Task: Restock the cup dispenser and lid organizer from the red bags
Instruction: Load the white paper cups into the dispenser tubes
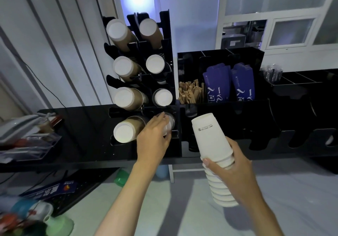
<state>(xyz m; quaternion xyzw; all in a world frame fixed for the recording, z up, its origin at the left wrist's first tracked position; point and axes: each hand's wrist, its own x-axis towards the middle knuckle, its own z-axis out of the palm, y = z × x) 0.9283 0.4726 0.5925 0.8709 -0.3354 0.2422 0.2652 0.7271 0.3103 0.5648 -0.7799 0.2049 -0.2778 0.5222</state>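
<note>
The left hand (155,137) grips cups at the dispenser's (164,53) bottom slot; the right hand (236,171) clasps a spare cup stack (212,144) ready.

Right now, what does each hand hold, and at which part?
The right hand grips a stack of white paper cups around its rims. The left hand holds a cup at the dispenser's bottom-right slot.

Both forearms and hands (152,140) are bare, with no sleeves showing.
</note>
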